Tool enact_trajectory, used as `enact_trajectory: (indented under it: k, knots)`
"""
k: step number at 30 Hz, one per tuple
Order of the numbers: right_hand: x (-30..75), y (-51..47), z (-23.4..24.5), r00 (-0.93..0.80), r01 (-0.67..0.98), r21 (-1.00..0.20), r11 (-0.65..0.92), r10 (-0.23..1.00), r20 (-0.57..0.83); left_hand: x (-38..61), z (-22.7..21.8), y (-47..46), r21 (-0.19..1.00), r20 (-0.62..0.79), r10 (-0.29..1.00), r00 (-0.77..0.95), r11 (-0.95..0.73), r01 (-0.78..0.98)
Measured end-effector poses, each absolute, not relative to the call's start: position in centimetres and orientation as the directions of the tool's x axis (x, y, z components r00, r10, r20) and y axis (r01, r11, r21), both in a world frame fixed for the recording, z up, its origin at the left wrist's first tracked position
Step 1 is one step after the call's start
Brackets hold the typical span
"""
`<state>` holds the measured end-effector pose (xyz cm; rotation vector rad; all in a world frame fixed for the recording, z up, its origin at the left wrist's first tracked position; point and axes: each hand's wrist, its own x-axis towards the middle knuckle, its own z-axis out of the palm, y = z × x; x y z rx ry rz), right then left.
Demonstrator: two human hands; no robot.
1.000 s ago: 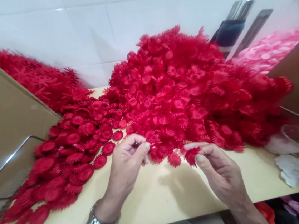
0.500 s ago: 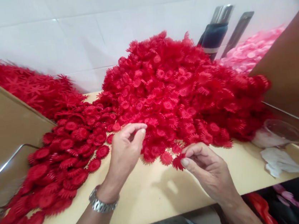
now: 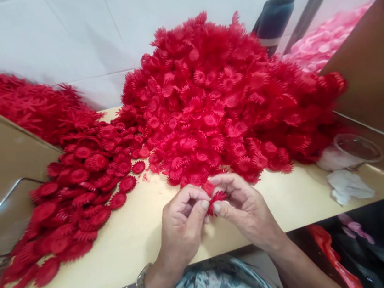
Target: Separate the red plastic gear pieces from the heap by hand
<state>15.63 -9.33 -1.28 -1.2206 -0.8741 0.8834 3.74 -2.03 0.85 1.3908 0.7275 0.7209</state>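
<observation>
Hands earlier apart now meet above the table (image 3: 130,243): the right hand (image 3: 250,211) pinches a red fringed piece (image 3: 216,198) between thumb and finger; the left hand (image 3: 183,223), fingers curled, touches its edge, grip unclear. Beyond rises a red heap (image 3: 204,101).

Bare left hand (image 3: 183,221) and bare right hand (image 3: 248,211) pinch close together, forearms (image 3: 305,267) slanting from seven and five o'clock.
</observation>
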Motion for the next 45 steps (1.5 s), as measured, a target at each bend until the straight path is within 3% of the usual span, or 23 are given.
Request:
enact_trajectory:
  k: [5,13,20,26,30,34,37,41,43,45]
  knots:
    - [16.0,-9.4,-1.4,0.346,-0.106,-0.991,0.077,0.938,0.036,3.7,0.8,-2.2,1.000,0.016,0.803,0.595,-0.011,-0.012]
    - [15.7,-9.6,-1.5,0.410,0.248,-0.965,0.089,0.893,0.188,2.9,-0.4,-2.0,0.975,-0.135,0.786,0.603,0.213,-0.059]
    - [15.2,-9.4,-1.7,0.400,0.387,-0.916,0.103,0.876,0.268,2.9,-0.8,-2.3,0.945,-0.218,0.716,0.663,0.323,-0.039]
    - [14.9,-9.3,-1.8,0.369,0.549,-0.823,0.149,0.840,0.398,3.3,-0.3,-2.3,0.868,-0.291,0.729,0.620,0.473,-0.148]
    - [14.9,-9.3,-1.9,0.341,0.617,-0.750,0.238,0.779,0.527,3.4,-0.1,-2.4,0.854,-0.300,0.732,0.612,0.492,-0.170]
    - [14.8,-9.1,-1.8,0.289,0.608,-0.747,0.267,0.803,0.522,3.4,-0.4,-2.6,0.856,-0.298,0.732,0.613,0.489,-0.168]
    - [15.5,-9.0,-2.1,0.365,0.625,-0.750,0.213,0.770,0.523,3.1,-0.4,-2.6,0.853,-0.292,0.760,0.581,0.481,-0.200]
    - [17.2,-9.3,-2.3,0.604,0.606,-0.790,0.090,0.594,0.531,2.5,-0.2,-2.0,0.859,-0.243,0.833,0.498,0.423,-0.289]
    - [18.0,-9.1,-1.8,0.572,0.674,-0.736,0.065,0.585,0.576,2.4,0.0,-1.8,0.867,-0.234,0.828,0.510,0.415,-0.276]
    - [18.8,-8.4,-0.8,0.437,0.795,-0.602,0.071,0.620,0.651,2.5,0.1,-1.6,0.870,-0.244,0.811,0.532,0.426,-0.250]
